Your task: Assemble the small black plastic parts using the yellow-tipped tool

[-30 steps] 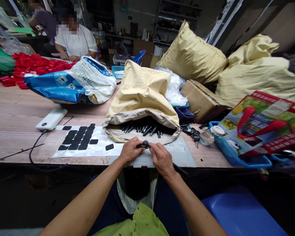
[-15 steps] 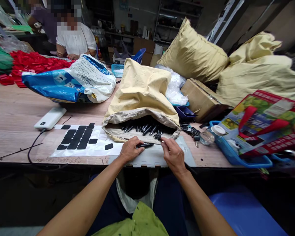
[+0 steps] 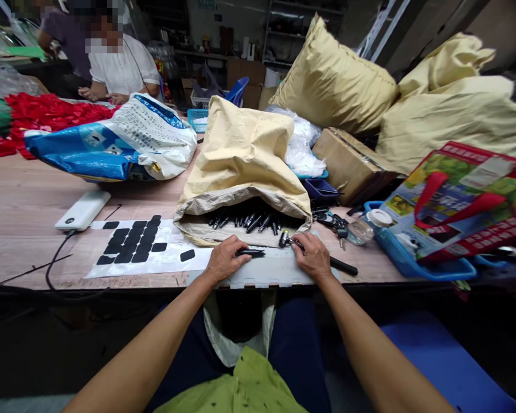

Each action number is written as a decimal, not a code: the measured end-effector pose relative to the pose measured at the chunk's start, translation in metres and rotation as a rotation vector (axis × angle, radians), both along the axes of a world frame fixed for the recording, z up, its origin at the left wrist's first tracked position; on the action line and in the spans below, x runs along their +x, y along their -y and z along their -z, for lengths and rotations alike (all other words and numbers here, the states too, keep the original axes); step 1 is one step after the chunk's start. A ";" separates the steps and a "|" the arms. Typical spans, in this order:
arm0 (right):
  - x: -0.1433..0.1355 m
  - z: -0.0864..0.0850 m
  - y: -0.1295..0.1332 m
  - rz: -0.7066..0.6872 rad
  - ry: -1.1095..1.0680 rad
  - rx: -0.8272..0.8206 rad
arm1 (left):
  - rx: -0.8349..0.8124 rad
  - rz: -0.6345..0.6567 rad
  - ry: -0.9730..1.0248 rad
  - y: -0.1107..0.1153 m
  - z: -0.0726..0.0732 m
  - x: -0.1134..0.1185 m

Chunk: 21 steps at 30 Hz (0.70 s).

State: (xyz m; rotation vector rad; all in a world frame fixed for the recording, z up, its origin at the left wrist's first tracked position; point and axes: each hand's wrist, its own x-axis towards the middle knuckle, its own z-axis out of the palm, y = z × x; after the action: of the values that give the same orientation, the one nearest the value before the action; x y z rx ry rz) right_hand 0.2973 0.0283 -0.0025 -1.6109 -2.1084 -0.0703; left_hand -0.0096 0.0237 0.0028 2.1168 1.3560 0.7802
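My left hand (image 3: 227, 259) is closed on a slim black pen-like piece (image 3: 253, 252) that juts out to the right over a grey board (image 3: 262, 277). My right hand (image 3: 313, 256) grips the shaft of a small hammer. The hammer's head (image 3: 284, 238), black with a yellowish end, points left, while its black handle (image 3: 344, 265) sticks out on the other side of the hand. Just beyond both hands, a cream cloth sack (image 3: 245, 143) lies with its mouth facing me. Several similar black pieces (image 3: 253, 221) show inside the mouth.
Black rounded patches (image 3: 133, 241) lie on a white sheet at the left, near a white power bank (image 3: 82, 210) with a cable. Keys (image 3: 342, 236), a clear jar (image 3: 362, 230) and a blue basket (image 3: 425, 267) stand right. Behind are a blue-white bag (image 3: 112, 140) and a co-worker (image 3: 122, 66).
The hammer has swung round in my right hand, so its handle now points right. That hand moved slightly right. My left hand keeps hold of the black piece. The view shifted a little.
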 end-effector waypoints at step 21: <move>-0.005 -0.006 0.002 0.038 0.051 -0.016 | -0.400 0.239 -0.288 0.119 0.024 0.025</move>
State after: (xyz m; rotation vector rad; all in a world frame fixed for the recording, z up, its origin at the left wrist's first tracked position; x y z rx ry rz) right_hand 0.2924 0.0268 0.0031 -1.6760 -2.1215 -0.1081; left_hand 0.0157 -0.0949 -0.0215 2.0605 1.2398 0.0964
